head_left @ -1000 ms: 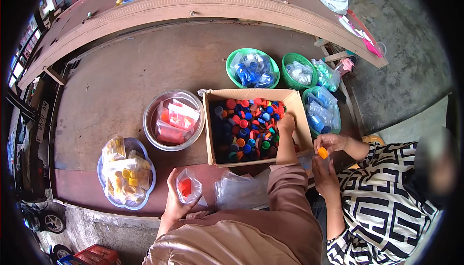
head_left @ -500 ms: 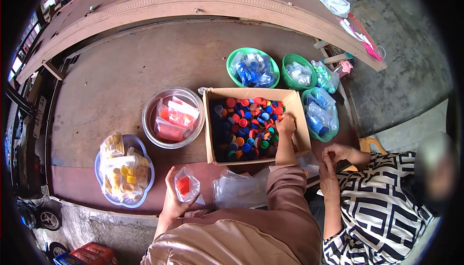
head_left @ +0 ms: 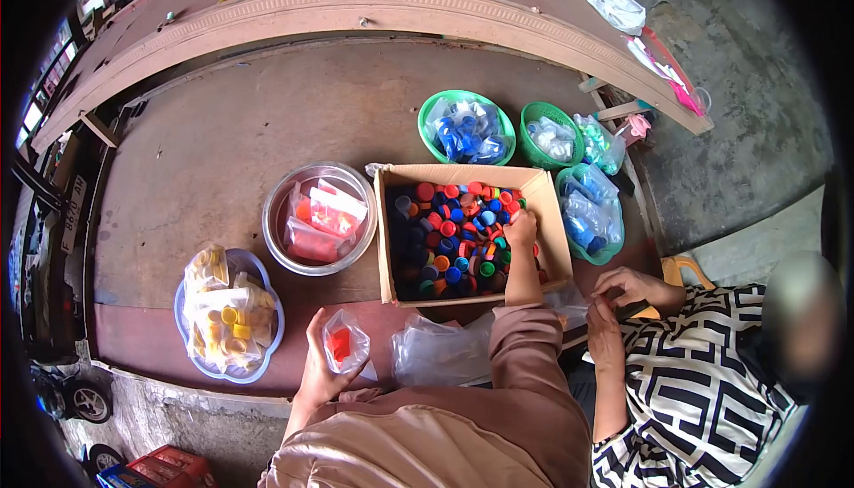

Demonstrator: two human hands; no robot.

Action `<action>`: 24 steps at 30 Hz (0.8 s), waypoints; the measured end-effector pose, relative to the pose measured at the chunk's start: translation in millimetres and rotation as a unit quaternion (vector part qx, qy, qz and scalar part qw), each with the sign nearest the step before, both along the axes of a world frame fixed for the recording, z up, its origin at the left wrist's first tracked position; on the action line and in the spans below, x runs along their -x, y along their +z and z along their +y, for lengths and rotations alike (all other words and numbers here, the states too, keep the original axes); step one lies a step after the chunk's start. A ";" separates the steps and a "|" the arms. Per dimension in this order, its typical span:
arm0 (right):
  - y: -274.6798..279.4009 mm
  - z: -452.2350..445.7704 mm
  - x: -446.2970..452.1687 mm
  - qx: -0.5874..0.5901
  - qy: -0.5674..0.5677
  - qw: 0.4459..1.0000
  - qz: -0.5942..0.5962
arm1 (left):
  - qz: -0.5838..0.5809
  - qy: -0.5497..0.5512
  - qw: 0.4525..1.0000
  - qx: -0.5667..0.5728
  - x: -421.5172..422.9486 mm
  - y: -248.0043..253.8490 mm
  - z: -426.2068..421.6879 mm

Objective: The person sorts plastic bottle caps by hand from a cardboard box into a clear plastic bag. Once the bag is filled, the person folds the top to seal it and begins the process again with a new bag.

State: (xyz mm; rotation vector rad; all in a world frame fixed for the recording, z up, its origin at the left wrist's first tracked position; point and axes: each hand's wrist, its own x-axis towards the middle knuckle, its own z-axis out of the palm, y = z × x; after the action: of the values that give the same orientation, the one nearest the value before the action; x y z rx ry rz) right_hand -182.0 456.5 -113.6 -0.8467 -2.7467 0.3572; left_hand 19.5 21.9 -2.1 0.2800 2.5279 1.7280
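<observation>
My left hand (head_left: 324, 365) is wrapped round a clear plastic bag (head_left: 355, 335), its mouth spread, with red bottle caps (head_left: 338, 343) inside. My right hand (head_left: 521, 230) reaches into a cardboard box (head_left: 384, 248) full of loose bottle caps (head_left: 458, 234) in red, blue, orange and green. Its fingers are closed at the caps near the box's right side; what they grip is too small to make out. Flat clear plastic bags (head_left: 440, 350) lie between my arms, below the box.
Left of the box stand a metal bowl (head_left: 268, 221) of bagged red caps and a pale blue basin (head_left: 278, 328) of bagged yellow caps. Green baskets (head_left: 422, 123) of bagged caps stand behind and right. A co-worker's hands (head_left: 614, 306) are close on the right.
My right hand has shifted slightly left among the caps. The co-worker's hands have moved a little apart. My left hand with the bag stays in place.
</observation>
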 end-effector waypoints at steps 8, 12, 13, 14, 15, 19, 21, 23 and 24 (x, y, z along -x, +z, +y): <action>0.4 -1.5 -5.6 -0.006 0.013 1.000 -0.004 | -0.011 -0.001 1.000 -0.012 -0.3 -1.7 -0.8; 15.8 -15.0 -9.0 -0.010 -0.012 1.000 0.014 | -0.003 0.000 1.000 -0.005 -0.5 -1.7 -1.2; 17.2 -16.8 -8.9 -0.014 -0.019 0.999 0.024 | 0.000 0.001 1.000 -0.002 -0.5 -1.1 -1.4; 17.2 -16.4 -8.6 -0.010 -0.019 0.999 0.030 | -0.007 0.001 1.000 -0.007 -0.6 -0.7 -1.9; 16.3 -14.7 -8.5 -0.007 -0.018 0.999 0.035 | -0.013 0.001 1.000 -0.012 -1.0 -0.3 -2.3; 6.1 -4.0 -9.6 0.005 -0.002 1.000 0.027 | -0.021 -0.001 1.000 -0.020 -1.2 3.2 -3.3; 0.8 2.5 -11.6 0.022 0.002 0.999 0.034 | -0.019 -0.001 1.000 -0.019 -1.3 2.0 -3.5; -5.2 9.8 -11.0 0.017 0.014 0.997 0.069 | -0.008 0.000 1.000 -0.011 -1.8 0.9 -3.7; -8.4 14.5 -9.4 0.003 0.023 0.995 0.101 | 0.003 0.001 1.000 -0.004 -1.8 0.7 -3.5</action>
State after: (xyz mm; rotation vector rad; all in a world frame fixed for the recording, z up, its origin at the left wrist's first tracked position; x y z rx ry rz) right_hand -172.5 471.0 -122.0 -0.7089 -2.5817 0.4355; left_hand 21.3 18.5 -1.4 0.2843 2.5275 1.7410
